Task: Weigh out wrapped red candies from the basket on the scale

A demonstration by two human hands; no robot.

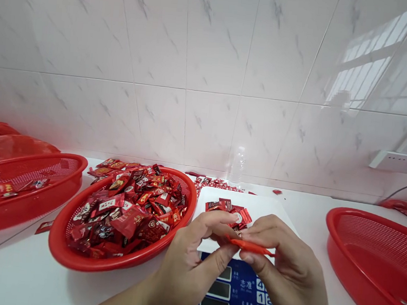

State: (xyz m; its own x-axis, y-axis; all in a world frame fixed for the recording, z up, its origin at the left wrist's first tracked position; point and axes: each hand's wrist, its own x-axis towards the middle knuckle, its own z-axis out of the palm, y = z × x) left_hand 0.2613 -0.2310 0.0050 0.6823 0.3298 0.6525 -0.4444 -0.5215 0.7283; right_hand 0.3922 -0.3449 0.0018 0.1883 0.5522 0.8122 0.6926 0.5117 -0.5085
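Red and soft-looking, a small packet [257, 248] sits above the scale [238, 295], long axis crosswise to it; the left hand [195, 262] pinches one end, the right hand [286, 266] pinches nearer the middle.

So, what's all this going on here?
A person is holding a small red item between the fingertips of the left hand and the right hand, above a scale. Some wrapped packets lie on the scale's white tray. To the left, a red basket is heaped with more of them. I can't tell exactly what the red item is.
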